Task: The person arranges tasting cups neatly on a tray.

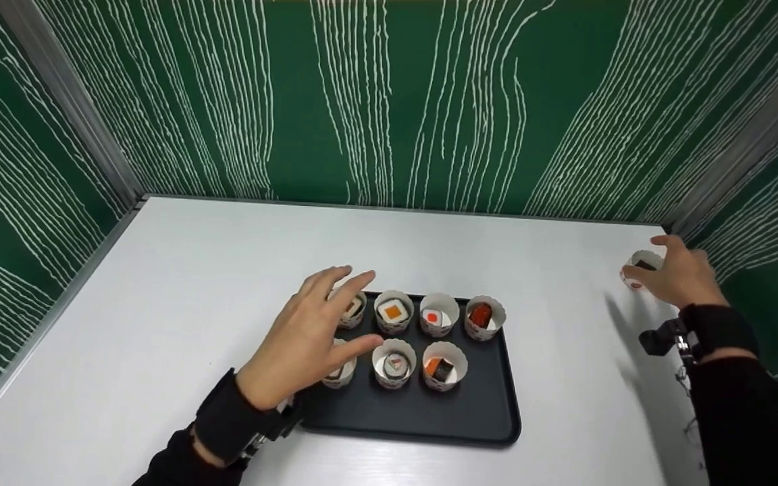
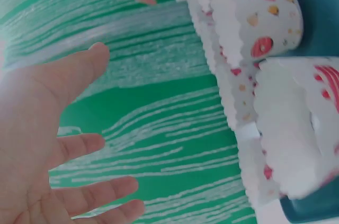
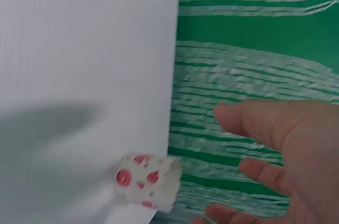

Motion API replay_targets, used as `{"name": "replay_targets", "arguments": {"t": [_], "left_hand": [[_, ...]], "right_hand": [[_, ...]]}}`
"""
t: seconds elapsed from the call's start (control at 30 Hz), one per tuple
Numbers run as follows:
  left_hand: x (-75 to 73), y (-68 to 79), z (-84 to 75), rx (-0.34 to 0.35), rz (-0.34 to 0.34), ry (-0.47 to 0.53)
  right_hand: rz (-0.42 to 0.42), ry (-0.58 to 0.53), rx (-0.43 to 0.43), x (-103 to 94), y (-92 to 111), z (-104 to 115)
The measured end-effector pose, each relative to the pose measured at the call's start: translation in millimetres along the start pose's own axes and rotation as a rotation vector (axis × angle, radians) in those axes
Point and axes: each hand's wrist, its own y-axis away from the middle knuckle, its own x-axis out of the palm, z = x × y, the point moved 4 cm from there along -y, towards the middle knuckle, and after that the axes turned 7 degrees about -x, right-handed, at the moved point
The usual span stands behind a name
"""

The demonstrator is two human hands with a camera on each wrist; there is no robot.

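Note:
My left hand (image 1: 301, 334) hovers over the left part of a black tray (image 1: 406, 415), fingers and thumb spread with nothing between them. Under it, partly hidden, are two paper cups on the tray's left side. Far to the right, my right hand (image 1: 686, 277) reaches with parted thumb and fingers to a lone paper cup (image 1: 627, 271) with a dark sushi piece in it. The right wrist view shows this cup (image 3: 143, 180), white with red prints, standing apart from the thumb and fingers near the table's edge.
Several paper cups stand in two rows on the tray, among them ones with an orange-topped roll (image 1: 392, 312), a red-topped piece (image 1: 481, 314) and a black-and-orange piece (image 1: 443, 369). Green, white-streaked walls (image 1: 402, 108) border the white table (image 1: 227, 243).

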Motion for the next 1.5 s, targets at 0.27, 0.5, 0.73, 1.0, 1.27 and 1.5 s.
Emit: {"name": "replay_targets", "arguments": {"t": [0.27, 0.5, 0.73, 1.0, 1.27, 1.5], "left_hand": [[-3.7, 8.2, 13.1, -0.05, -0.03, 0.007], [-3.2, 9.2, 18.3, -0.067, -0.046, 0.003], [-3.7, 7.6, 21.3, -0.066, -0.066, -0.001], [-2.9, 8.2, 25.4, -0.086, -0.05, 0.009], [-3.0, 7.9, 26.7, -0.074, -0.059, 0.012], [-4.2, 5.7, 28.7, -0.071, -0.052, 0.01]], "right_hand": [[0.039, 0.009, 0.117, -2.2, -12.9, -28.7], [0.028, 0.042, 0.158, 5.9, -18.1, -36.8], [-0.018, 0.012, 0.166, 12.3, -25.1, -43.6], [0.041, 0.049, 0.179, 15.1, -32.6, -43.1], [0.005, 0.009, 0.137, 21.7, -38.9, -44.3], [-0.081, -0.004, 0.083, 25.0, -42.5, -45.2]]}}
